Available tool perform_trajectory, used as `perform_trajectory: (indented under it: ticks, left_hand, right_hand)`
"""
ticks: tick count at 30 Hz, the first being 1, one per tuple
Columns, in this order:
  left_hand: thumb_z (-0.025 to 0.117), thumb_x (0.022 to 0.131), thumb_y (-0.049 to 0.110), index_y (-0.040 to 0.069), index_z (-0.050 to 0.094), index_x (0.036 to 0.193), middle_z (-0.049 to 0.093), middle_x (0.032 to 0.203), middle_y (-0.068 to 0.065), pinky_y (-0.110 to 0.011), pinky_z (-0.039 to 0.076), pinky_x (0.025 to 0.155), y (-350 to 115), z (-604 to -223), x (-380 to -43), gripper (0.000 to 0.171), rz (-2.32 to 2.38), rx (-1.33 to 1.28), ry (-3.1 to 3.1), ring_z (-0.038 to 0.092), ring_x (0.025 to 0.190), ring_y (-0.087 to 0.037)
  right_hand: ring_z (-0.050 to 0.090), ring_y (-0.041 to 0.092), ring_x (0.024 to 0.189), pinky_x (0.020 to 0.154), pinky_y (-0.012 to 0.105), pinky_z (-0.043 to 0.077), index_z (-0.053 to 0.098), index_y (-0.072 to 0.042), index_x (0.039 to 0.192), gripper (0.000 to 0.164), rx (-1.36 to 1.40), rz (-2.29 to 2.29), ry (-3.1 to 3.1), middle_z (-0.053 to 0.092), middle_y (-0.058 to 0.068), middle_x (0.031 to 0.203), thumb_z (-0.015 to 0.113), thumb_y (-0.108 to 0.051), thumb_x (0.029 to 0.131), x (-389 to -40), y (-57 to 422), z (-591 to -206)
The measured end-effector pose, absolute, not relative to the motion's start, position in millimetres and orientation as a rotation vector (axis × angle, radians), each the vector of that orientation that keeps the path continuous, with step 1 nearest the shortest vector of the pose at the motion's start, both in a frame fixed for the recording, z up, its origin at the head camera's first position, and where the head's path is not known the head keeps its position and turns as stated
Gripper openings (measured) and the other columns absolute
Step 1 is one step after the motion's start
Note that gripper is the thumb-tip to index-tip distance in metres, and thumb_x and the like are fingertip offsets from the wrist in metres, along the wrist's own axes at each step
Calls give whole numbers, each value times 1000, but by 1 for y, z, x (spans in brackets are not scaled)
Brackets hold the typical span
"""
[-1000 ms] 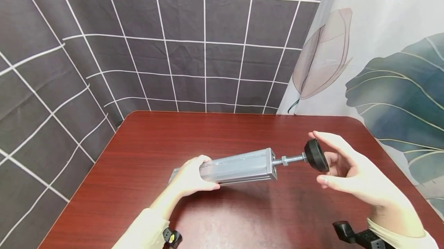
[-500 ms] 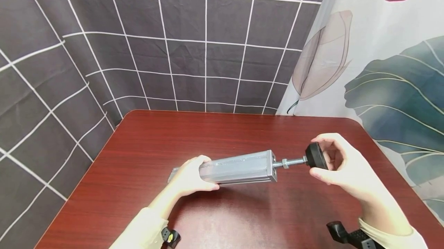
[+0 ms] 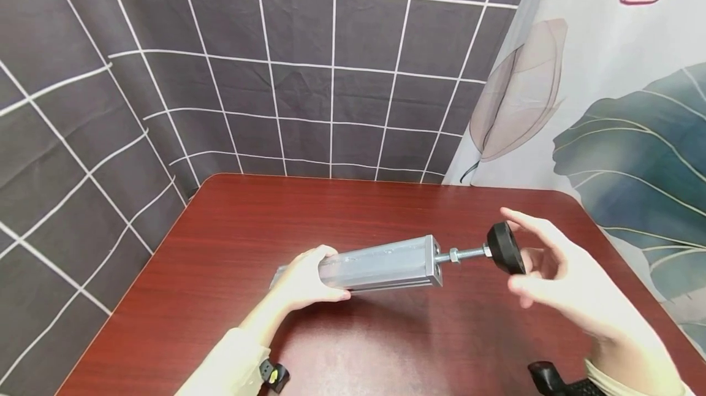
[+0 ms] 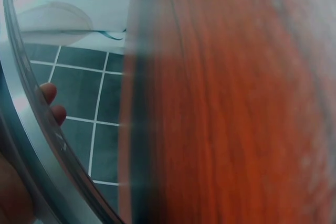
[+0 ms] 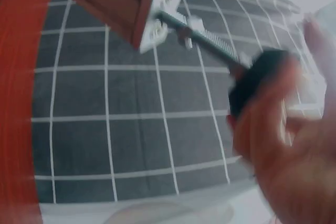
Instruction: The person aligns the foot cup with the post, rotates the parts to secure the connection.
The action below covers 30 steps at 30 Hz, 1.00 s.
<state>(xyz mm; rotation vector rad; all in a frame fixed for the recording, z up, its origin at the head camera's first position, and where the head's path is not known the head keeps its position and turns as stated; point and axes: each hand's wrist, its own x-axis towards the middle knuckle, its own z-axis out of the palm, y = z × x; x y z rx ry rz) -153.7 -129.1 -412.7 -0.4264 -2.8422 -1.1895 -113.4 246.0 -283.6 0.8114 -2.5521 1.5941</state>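
Red-brn table [image 3: 353,212], dk grey cloth [image 3: 303,22] w/ white grid [image 3: 333,67] behind, white curtain [image 3: 595,46] w/ leaf prints [image 3: 640,144]

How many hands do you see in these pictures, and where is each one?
2. The left hand grips the metal cylinder; the right hand is beside the black cap at its far end.
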Motion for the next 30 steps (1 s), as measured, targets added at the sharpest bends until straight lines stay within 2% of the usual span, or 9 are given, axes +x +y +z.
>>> perform_trajectory:
  ticks: [2, 6, 11, 14, 18, 22, 25, 27, 30]
  left_hand:
    - [86, 55, 44, 21, 58, 106, 59, 94, 7, -36, 45, 77, -129, -413, -155, 63, -1193, -428, -2834, 54, 85, -13]
    - [86, 54, 43, 22, 58, 105, 59, 93, 8, -36, 45, 77, -130, -413, -154, 61, -1203, -440, -2826, 54, 84, -12]
    - [86, 54, 45, 22, 58, 105, 59, 93, 7, -36, 45, 77, -130, -413, -153, 62, -1185, -463, -2840, 55, 85, -13]
    - [86, 54, 44, 21, 58, 106, 59, 94, 7, -36, 45, 77, -129, -412, -153, 63, -1183, -449, -2845, 54, 85, -13]
    - [86, 55, 43, 21, 58, 106, 59, 95, 6, -37, 44, 78, -128, -411, -152, 63, -1187, -433, -2843, 54, 86, -14]
    - [86, 55, 43, 20, 58, 105, 58, 94, 6, -37, 44, 78, -127, -411, -153, 62, -1181, -434, -2833, 54, 86, -14]
    - [87, 54, 43, 21, 58, 104, 58, 93, 7, -36, 45, 77, -126, -411, -153, 62, -1190, -434, -2827, 54, 84, -13]
    - [87, 54, 44, 21, 58, 104, 58, 92, 7, -36, 45, 77, -126, -411, -153, 61, -1201, -434, -2829, 54, 84, -13]
    - [87, 54, 44, 21, 58, 103, 58, 93, 7, -37, 45, 77, -126, -412, -154, 62, -1226, -431, -2828, 54, 84, -14]
  right_hand:
    - [65, 19, 61, 58, 26, 51, 22, -4, 147, 89, 1039, 1711, -2430, 52, 3, 120, 59, 26, 72, -116, 253, -286]
    - [65, 16, 69, 54, 26, 50, 20, 3, 145, 92, 1279, 1892, -2211, 46, 6, 131, 56, 34, 66, -127, 260, -294]
    - [53, 11, 70, 52, 25, 41, 39, 11, 133, 88, 1212, 1764, -2142, 49, 6, 105, 70, 28, 53, -135, 259, -301]
    - [49, 11, 69, 54, 23, 40, 53, 5, 122, 77, 985, 1600, -2221, 51, 3, 88, 75, 23, 49, -132, 254, -300]
    - [46, 10, 58, 48, 24, 36, 57, -11, 102, 48, 547, 1352, -2436, 50, -1, 72, 75, 11, 63, -124, 241, -294]
    - [47, 9, 54, 47, 24, 36, 53, -14, 96, 27, 260, 1149, -2626, 49, -3, 70, 74, -11, 79, -117, 233, -287]
    - [51, 11, 55, 50, 24, 39, 54, -14, 107, 32, 342, 1182, -2628, 51, -2, 75, 71, -7, 80, -115, 236, -287]
    - [53, 13, 54, 49, 24, 42, 51, -16, 118, 49, 484, 1298, -2594, 53, -1, 76, 71, 3, 77, -115, 242, -288]
    - [60, 16, 60, 56, 23, 48, 41, -10, 136, 78, 839, 1601, -2460, 56, 3, 80, 65, 22, 69, -119, 254, -291]
